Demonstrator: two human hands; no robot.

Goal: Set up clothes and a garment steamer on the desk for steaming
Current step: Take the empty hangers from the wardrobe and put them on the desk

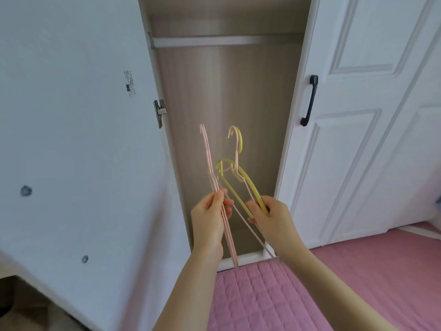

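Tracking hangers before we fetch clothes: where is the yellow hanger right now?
Head view, centre: the yellow hanger is gripped by the right hand, in front of the open wardrobe, just right of the pink hangers the left hand holds.

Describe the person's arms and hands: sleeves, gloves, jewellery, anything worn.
Both are bare. The left hand and right hand wear no gloves, and no rings show on the visible fingers. The left forearm and right forearm carry no sleeve, watch or bracelet down to the frame's bottom edge; any clothing higher up is out of view. No markings are visible.
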